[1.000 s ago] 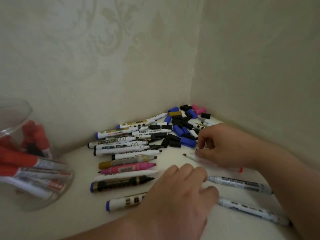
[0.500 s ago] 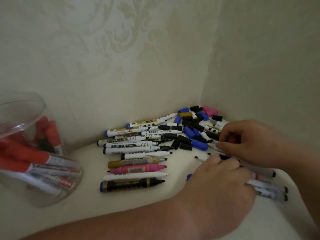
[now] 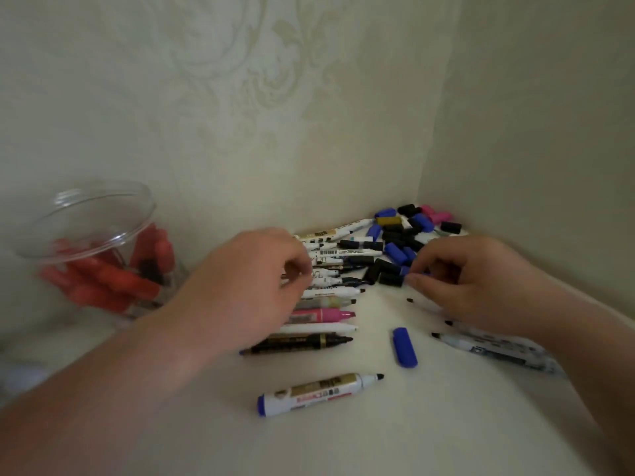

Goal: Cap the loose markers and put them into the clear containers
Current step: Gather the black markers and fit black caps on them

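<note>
Two bare hands reach in over a cream worktop (image 3: pixel 343 444) set in a corner of pale patterned walls (image 3: pixel 240 97). The left hand (image 3: pixel 261 286) hovers with its fingers curled over a row of uncapped markers (image 3: pixel 323 316); whether it grips one cannot be told. The right hand (image 3: pixel 477 283) rests by the back right corner, thumb and forefinger pinching a small blue cap (image 3: pixel 405 271) at the edge of a pile of caps (image 3: pixel 398 235), black, blue and pink. Its forearm lies over more markers (image 3: pixel 488 348). Between the hands lies a loose blue cap (image 3: pixel 404 347). Nearer the front edge lies one white marker (image 3: pixel 319 393), uncapped. At the left, near the back wall, stands a clear container (image 3: pixel 103 214) holding red markers (image 3: pixel 103 273).
</note>
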`<state>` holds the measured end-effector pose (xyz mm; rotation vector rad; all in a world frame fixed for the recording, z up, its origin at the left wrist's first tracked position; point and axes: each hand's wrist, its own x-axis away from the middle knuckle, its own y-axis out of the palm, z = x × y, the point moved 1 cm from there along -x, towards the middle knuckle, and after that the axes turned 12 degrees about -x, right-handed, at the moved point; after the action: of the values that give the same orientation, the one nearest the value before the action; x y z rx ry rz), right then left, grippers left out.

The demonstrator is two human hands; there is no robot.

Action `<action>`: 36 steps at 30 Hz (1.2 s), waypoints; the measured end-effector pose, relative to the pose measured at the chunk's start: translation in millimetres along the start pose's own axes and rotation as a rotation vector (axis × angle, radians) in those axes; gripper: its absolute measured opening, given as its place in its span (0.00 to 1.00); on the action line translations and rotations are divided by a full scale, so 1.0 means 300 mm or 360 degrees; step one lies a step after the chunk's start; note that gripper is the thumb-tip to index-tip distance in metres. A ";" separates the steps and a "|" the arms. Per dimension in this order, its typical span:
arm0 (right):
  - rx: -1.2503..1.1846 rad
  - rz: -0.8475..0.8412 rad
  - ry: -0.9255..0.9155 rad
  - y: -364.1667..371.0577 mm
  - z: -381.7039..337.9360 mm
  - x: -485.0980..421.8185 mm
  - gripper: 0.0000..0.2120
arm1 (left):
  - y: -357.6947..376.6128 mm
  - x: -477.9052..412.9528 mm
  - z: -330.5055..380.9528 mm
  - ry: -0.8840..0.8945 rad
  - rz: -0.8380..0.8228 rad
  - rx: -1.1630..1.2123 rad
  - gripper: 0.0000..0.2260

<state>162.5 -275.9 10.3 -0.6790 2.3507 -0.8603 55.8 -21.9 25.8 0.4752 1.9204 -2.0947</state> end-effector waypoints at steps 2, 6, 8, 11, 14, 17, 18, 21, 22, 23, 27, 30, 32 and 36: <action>0.0006 0.0018 -0.0047 -0.008 -0.002 0.008 0.06 | 0.038 0.037 -0.006 0.0110 -0.0188 -0.0186 0.03; -0.0011 -0.0286 -0.0271 0.021 -0.075 0.056 0.12 | 0.079 0.027 0.018 0.0196 -0.0465 -0.0410 0.12; 0.0085 -0.0585 -0.0416 0.081 -0.135 0.088 0.18 | 0.084 0.018 0.023 0.0213 -0.0530 -0.0475 0.14; 0.0351 -0.0841 -0.0550 0.172 -0.187 0.103 0.19 | 0.073 0.010 0.035 0.0266 -0.0578 -0.0591 0.14; 0.0466 -0.0940 -0.0626 0.203 -0.199 0.097 0.16 | 0.080 0.003 0.039 0.0276 -0.0598 -0.0615 0.13; 0.0606 -0.0932 -0.0585 0.172 -0.197 0.080 0.17 | 0.095 0.005 0.038 0.0261 -0.0573 -0.0556 0.11; 0.0625 -0.0872 -0.0536 0.147 -0.178 0.071 0.17 | 0.100 0.007 0.036 0.0274 -0.0548 -0.0555 0.10; 0.0658 -0.0700 -0.0407 0.075 -0.133 0.049 0.16 | 0.107 0.013 0.029 0.0243 -0.0490 -0.0492 0.07; 0.0624 -0.0678 -0.0409 0.072 -0.122 0.050 0.16 | 0.101 0.009 0.027 0.0189 -0.0475 -0.0403 0.07; 0.0592 -0.0689 -0.0437 0.080 -0.121 0.051 0.16 | 0.088 0.001 0.025 0.0116 -0.0452 -0.0283 0.06; 0.0481 -0.0506 -0.0661 0.090 -0.153 0.086 0.14 | -0.007 -0.033 0.012 -0.0268 -0.0125 0.0308 0.04; 0.0292 -0.0668 -0.0678 0.125 -0.250 0.094 0.14 | -0.053 -0.032 0.011 -0.0309 0.0169 0.0462 0.03; 0.0358 -0.0905 -0.0458 0.197 -0.285 0.111 0.16 | -0.056 -0.026 0.019 -0.0303 0.0253 0.0532 0.03; 0.0755 -0.1017 -0.0390 0.244 -0.278 0.076 0.19 | -0.026 -0.038 0.052 -0.0253 0.0306 0.0675 0.03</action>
<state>73.5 -205.7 6.6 -1.2600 1.6216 -1.4449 62.2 -36.9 38.7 0.5330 1.2887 -2.3285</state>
